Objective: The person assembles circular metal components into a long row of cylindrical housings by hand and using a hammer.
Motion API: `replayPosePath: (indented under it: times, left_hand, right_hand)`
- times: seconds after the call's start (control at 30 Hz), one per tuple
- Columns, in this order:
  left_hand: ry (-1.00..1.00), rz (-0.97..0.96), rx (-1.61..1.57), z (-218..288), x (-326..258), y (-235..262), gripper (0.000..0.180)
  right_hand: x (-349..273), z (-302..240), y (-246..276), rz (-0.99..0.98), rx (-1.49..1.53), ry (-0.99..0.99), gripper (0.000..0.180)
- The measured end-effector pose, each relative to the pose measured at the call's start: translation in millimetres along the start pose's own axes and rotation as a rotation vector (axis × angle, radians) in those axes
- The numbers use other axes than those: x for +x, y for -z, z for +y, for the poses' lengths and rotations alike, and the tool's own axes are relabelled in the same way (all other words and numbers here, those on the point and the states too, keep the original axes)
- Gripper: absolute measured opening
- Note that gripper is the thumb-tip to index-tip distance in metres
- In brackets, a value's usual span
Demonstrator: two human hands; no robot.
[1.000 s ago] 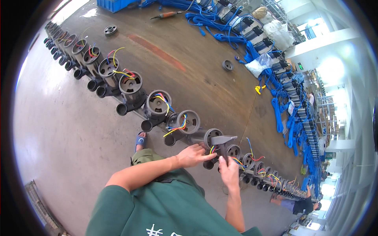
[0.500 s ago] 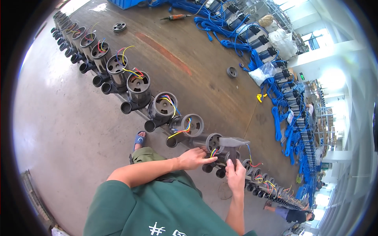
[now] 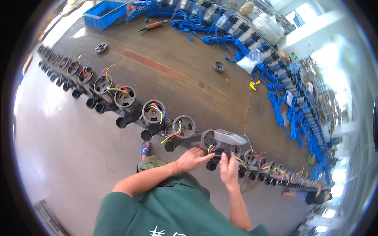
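Observation:
A row of dark cylindrical motor housings runs along the bench's near edge, coloured wires coming from their open ends. My left hand [image 3: 193, 159] is closed against the near side of one motor housing [image 3: 210, 139], with one digit stretched toward its red, yellow and blue wires [image 3: 211, 149]. Its other fingertips are partly hidden behind the housing. My right hand [image 3: 229, 168] grips the dark handle of a hammer [image 3: 230, 137]. The broad grey head, somewhat blurred, sits just above and right of that housing's end and covers part of the neighbouring housing [image 3: 236, 150].
The brown bench [image 3: 189, 94] holds a blue crate [image 3: 103, 15], an orange-handled tool [image 3: 151, 26], loose round covers [image 3: 219, 66] and a yellow item [image 3: 254, 85]. Motors with blue cables [image 3: 236, 43] line its far side. Another person [image 3: 315, 196] stands farther down the row.
My view has shifted, so the bench and row appear farther left and the blue crate shows more fully. The hammer's head has tilted, with its handle still in my right hand. My left hand keeps its place.

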State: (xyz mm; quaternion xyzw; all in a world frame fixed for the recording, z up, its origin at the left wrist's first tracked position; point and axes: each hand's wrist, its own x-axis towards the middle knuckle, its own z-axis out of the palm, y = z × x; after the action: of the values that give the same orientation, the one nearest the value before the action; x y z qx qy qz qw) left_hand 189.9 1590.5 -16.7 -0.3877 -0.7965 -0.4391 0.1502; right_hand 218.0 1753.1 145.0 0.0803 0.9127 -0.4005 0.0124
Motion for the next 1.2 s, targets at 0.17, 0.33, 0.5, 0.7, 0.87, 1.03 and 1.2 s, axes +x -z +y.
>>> replayPosePath:
  times: [0.17, 0.33, 0.5, 0.7, 0.87, 1.03, 1.2]
  left_hand:
    - [0.006, -0.086, 0.076, 5, 11, 14, 0.071]
    - [0.058, -0.114, 0.073, 9, 13, 16, 0.065]
    - [0.064, -0.081, 0.047, 15, 15, 6, 0.058]
    - [0.048, -0.169, -0.067, 39, 21, 22, 0.064]
    - [0.051, -0.435, -0.148, 59, 8, -14, 0.057]
    - [0.613, -0.131, -0.193, 67, 37, -71, 0.104]
    - [0.657, 0.053, -0.347, 46, 64, -94, 0.114]
  right_hand:
    - [1, 39, -15, -0.047, -0.071, -0.023, 0.037]
    - [0, 2, 9, -0.01, 0.014, -0.05, 0.035]
    - [-7, 50, -27, -0.025, -0.237, -0.058, 0.038]
    - [-23, 19, 36, 0.119, 0.098, -0.066, 0.03]
    - [-43, 32, 57, 0.28, 0.065, -0.055, 0.025]
    - [-51, 48, 84, 0.179, 0.167, -0.211, 0.03]
    - [-39, 84, 55, 0.204, -0.237, -0.101, 0.035]
